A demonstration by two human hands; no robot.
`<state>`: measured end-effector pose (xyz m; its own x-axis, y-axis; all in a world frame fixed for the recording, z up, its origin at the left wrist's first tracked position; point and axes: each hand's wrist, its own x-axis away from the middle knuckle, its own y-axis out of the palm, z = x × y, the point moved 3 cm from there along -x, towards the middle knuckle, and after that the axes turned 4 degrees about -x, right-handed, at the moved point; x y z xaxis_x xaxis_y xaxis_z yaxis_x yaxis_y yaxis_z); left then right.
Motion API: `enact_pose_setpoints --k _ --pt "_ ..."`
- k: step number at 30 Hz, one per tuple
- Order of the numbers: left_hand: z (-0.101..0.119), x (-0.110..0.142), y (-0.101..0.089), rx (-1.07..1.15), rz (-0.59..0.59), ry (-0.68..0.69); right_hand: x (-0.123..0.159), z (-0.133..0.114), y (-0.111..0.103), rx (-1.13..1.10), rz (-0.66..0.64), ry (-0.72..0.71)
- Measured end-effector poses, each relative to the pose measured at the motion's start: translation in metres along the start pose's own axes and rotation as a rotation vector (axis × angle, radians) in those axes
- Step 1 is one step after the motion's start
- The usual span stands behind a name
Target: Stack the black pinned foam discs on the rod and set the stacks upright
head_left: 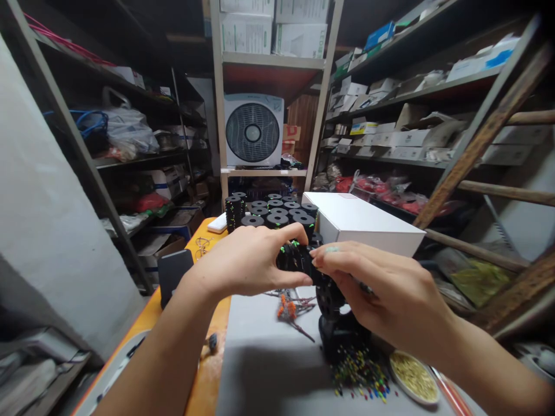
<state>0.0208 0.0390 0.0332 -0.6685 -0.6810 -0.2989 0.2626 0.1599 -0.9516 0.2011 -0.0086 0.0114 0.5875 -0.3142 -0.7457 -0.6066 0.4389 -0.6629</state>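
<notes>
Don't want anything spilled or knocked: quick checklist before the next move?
1. Left hand on the green-flecked black piece: ok, thumb and fingers around it.
2. Right hand contact with that piece: cannot tell; fingertips are at its right side, contact point unclear.
3. Multicoloured bead-like bits contained: not ok, loose in a spread pile on the grey surface.
4. Dish of yellow grains upright: ok.
5. Black stand free of the right hand: cannot tell, the hand partly covers it.
6. Orange-flowered sprig out of both hands: ok, lying on the grey surface.
</notes>
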Motion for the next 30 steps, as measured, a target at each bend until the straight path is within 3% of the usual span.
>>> enact_pose_setpoints --k 9,16,24,30 --pt "0.000 0.000 -0.001 0.008 0.015 -0.001 0.009 -0.005 0.006 0.097 -0.021 -0.162" --pt "-0.001 -0.001 0.000 0.027 0.011 -0.017 0.016 -0.003 0.007 0.131 0.105 -0.071" --pt "0.001 0.000 -0.001 0.008 -0.012 -0.018 0.025 0.002 0.013 0.165 0.068 -0.218" --pt "0.001 -0.001 -0.001 0.013 -0.014 0.001 0.031 -0.002 0.010 0.224 -0.072 -0.216"
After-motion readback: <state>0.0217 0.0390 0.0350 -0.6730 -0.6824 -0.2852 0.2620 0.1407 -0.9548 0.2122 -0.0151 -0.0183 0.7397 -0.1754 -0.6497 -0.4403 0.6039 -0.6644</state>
